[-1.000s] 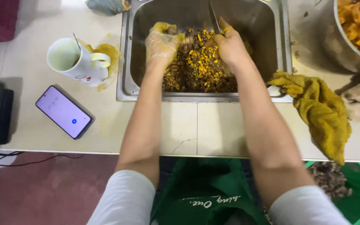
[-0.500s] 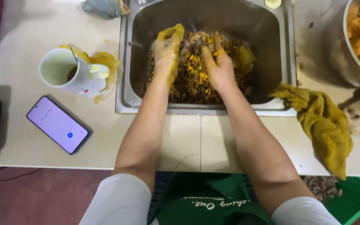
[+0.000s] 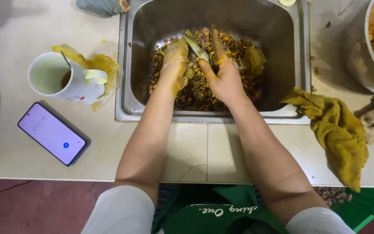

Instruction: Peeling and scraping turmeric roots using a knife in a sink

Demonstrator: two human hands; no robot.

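Sink (image 3: 128,65) as landmark: left hand (image 3: 175,60) closed on root piece (image 3: 190,73), right hand (image 3: 224,76) closed on knife (image 3: 195,47), above peelings (image 3: 195,93); mug (image 3: 61,79), phone (image 3: 52,133) left; yellow cloth (image 3: 338,130) right.

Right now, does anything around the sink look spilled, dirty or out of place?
Yes. A yellow-stained plastic bag lies crumpled against the white mug, yellow specks dot the counter, and a stained cloth hangs over the counter's front edge, one corner on the sink rim.

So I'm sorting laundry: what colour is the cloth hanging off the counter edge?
Mustard yellow, the cloth right of the sink; seen in the head view.
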